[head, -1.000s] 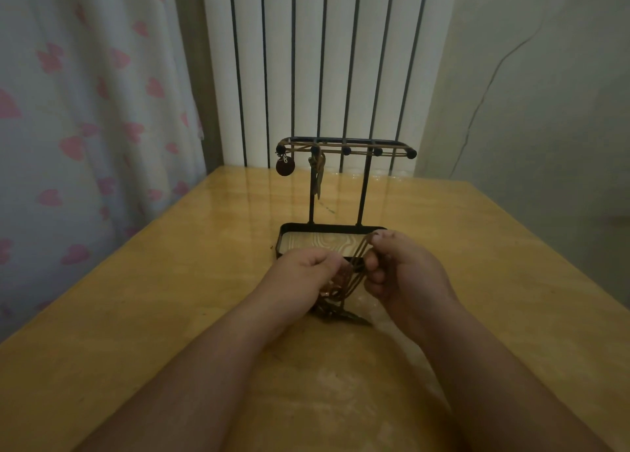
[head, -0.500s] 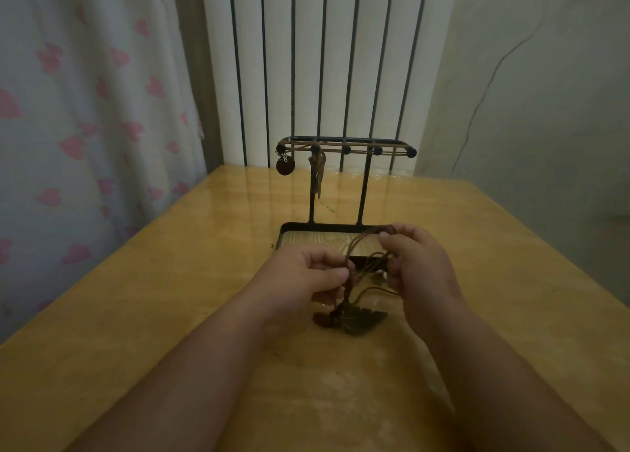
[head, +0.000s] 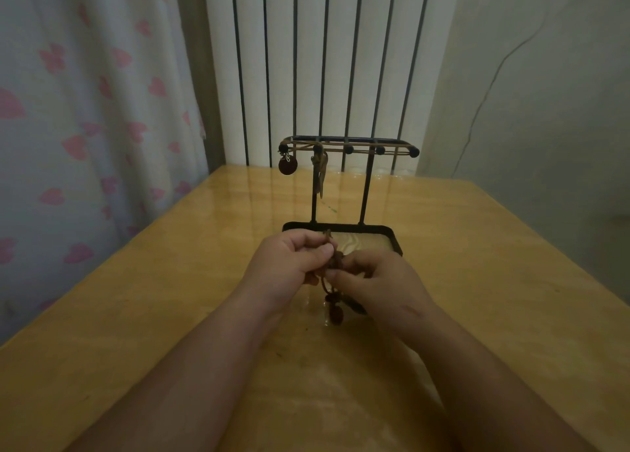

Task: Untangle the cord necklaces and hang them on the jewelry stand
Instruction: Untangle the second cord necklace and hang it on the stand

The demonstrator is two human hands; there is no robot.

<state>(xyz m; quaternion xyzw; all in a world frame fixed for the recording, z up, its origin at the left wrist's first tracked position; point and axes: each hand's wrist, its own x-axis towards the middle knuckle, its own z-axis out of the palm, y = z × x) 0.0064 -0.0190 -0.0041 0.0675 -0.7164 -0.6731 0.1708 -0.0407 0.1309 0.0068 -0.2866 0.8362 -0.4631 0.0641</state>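
A tangle of brown cord necklaces [head: 334, 298] hangs between my two hands just above the wooden table [head: 170, 315]. My left hand [head: 289, 264] pinches the cords at the top of the tangle. Close beside it, my right hand [head: 378, 281] pinches the same cords slightly lower. Dark pendants dangle below the fingers. Behind the hands stands the black jewelry stand [head: 366, 192] with a wood-lined tray base. A round dark pendant [head: 287, 165] and a cord necklace [head: 320, 175] hang from the left end of its top bar.
A white ribbed radiator [head: 324, 59] rises behind the table's far edge. A curtain with pink hearts [head: 85, 110] hangs on the left. A plain wall [head: 528, 93] closes the right side. Bare tabletop lies on both sides of the stand.
My hands have drawn closer together and bunched the cords. The right hand dropped lower, the loop it held up has collapsed, and the pendants now hang straight below the fingers.
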